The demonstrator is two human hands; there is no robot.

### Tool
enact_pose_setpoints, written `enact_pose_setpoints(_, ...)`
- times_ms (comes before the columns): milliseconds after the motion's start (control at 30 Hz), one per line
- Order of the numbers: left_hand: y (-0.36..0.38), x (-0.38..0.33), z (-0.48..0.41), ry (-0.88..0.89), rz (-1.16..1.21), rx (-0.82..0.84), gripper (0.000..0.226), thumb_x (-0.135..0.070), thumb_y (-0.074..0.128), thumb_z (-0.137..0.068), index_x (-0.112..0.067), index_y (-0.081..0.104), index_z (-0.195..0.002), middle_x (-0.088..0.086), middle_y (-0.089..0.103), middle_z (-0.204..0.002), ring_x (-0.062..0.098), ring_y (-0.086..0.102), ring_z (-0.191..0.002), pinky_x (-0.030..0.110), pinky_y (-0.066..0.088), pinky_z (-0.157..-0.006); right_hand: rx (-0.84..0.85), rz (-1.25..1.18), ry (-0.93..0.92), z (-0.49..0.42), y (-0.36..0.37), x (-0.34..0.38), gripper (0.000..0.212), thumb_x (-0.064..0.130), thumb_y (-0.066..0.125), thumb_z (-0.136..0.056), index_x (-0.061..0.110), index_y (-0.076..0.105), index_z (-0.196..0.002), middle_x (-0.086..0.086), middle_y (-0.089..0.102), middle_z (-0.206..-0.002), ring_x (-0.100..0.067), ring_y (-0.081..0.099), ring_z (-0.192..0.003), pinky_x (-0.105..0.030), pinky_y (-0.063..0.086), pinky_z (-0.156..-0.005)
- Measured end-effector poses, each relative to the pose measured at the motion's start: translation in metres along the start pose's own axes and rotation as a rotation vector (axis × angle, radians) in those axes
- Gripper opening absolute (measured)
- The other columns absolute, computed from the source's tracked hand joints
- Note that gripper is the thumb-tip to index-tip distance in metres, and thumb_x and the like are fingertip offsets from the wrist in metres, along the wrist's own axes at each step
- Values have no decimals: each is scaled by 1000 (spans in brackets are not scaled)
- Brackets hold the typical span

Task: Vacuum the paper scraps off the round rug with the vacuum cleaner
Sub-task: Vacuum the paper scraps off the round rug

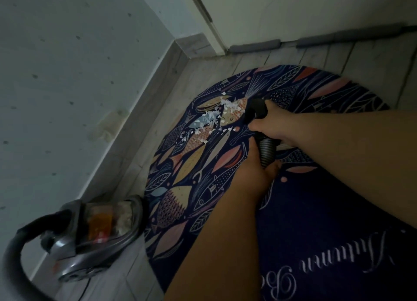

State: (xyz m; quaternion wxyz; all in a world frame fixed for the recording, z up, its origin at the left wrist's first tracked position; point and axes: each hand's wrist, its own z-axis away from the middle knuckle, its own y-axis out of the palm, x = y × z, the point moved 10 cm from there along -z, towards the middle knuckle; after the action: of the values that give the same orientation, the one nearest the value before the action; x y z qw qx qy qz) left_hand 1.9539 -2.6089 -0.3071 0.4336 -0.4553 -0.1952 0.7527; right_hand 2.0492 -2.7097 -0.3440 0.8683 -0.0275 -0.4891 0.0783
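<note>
Starting pickup: right hand [274, 122] grips the nozzle [257, 111], left hand [252, 172] grips the hose [266, 148]; next we sweep through the paper scraps [212, 120].

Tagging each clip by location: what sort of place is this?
Likely a room in a home: a patterned round rug on a plank floor, a canister vacuum cleaner by the wall, a door beyond.

Views: one. Head camera, wide-angle, worn; faces forward and steeply down onto the rug [316, 210], frame tilted. Close range: left hand [255, 172] and right hand [274, 122], gripping the hose [266, 149], over the rug's middle. Vacuum [90, 233] at rug's left edge; wall [56, 75] left; door [293, 7] beyond.
</note>
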Motion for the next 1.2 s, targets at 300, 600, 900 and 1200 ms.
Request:
enact_pose_setpoints(300, -3, 5, 8, -17, -10, 10, 86, -38, 53, -95, -33, -13, -150, 9, 43, -145, 25, 49, -121, 24, 36, -87, 32, -17, 13, -1, 13, -4, 93, 26, 71, -84, 32, 14, -157, -16, 50, -136, -36, 57, -109, -50, 54, -93)
enact_pose_setpoints(600, -3, 14, 9, -23, -2, 13, 88, -38, 55, -94, -35, -14, -149, 9, 44, -144, 25, 48, -123, 30, 38, -95, 45, -30, 37, 1, 24, -8, 105, 36, 75, -78, 38, 6, -157, -14, 47, -145, -36, 55, -118, -52, 51, -99)
enact_pose_setpoints(900, -7, 24, 13, -50, -10, 22, 89, -39, 53, -95, -31, -17, -149, 11, 42, -145, 27, 48, -123, 32, 39, -98, 72, -33, 53, -3, 37, -11, 98, 27, 70, -88, 37, 2, -158, -12, 40, -150, -37, 53, -118, -51, 51, -98)
enact_pose_setpoints(1200, -13, 35, 10, -60, -14, 2, 90, -39, 54, -95, -30, -18, -149, 13, 44, -144, 28, 50, -122, 32, 40, -97, 76, -13, 11, -12, 50, -10, 94, 25, 68, -89, 36, 5, -158, -12, 43, -147, -34, 55, -110, -46, 52, -92)
